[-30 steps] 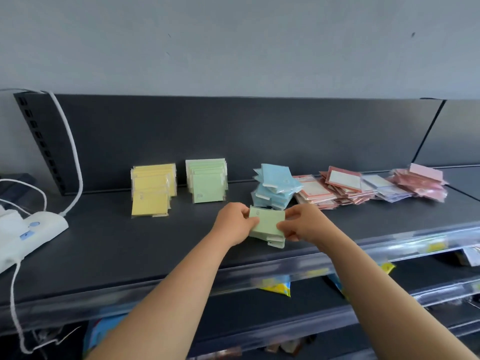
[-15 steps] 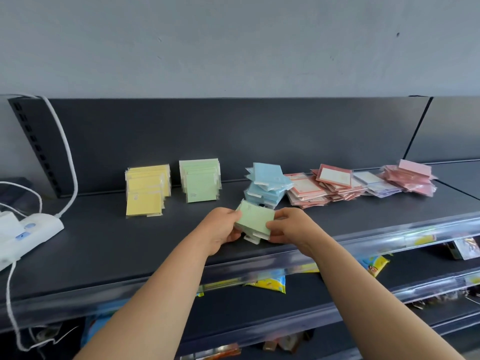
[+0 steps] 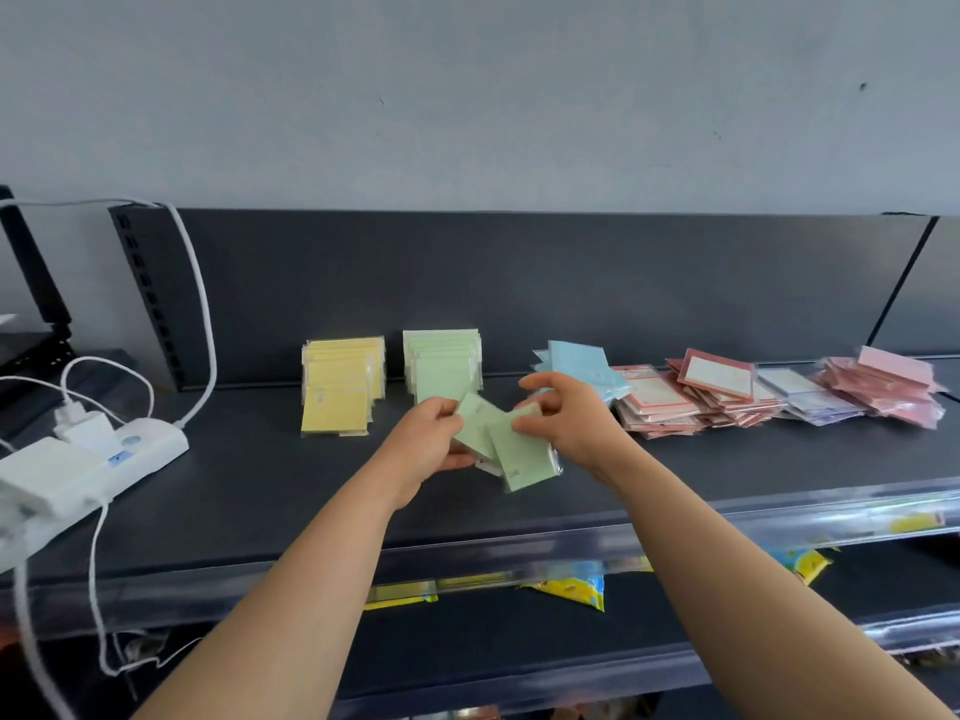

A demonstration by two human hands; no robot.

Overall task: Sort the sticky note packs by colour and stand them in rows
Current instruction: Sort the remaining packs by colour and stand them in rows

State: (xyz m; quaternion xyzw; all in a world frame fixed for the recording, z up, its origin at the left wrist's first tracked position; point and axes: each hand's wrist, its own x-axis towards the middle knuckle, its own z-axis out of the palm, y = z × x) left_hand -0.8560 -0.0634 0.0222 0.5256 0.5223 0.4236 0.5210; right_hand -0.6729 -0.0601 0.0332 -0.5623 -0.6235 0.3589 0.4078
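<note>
Several green sticky note packs [image 3: 511,446] are fanned out between my hands above the dark shelf [image 3: 260,480]. My left hand [image 3: 423,446] grips their left side and my right hand [image 3: 563,420] pinches the top right corner of one pack. Behind them stand a row of yellow packs [image 3: 337,387] and a row of green packs [image 3: 441,363], upright against the back panel. A loose blue pile [image 3: 579,363] lies partly hidden behind my right hand. Red-bordered packs [image 3: 691,394], pale lilac packs [image 3: 810,394] and pink packs [image 3: 888,384] lie in heaps to the right.
A white power strip [image 3: 104,459] with plugged chargers and cables lies on the shelf's left end. The shelf's front has a clear price rail [image 3: 779,517]. Yellow-and-blue packets [image 3: 571,589] lie on the shelf below.
The green packs have risen and shifted towards the standing green row, and they have fanned apart. My right hand now pinches one pack's corner, its other fingers spread.
</note>
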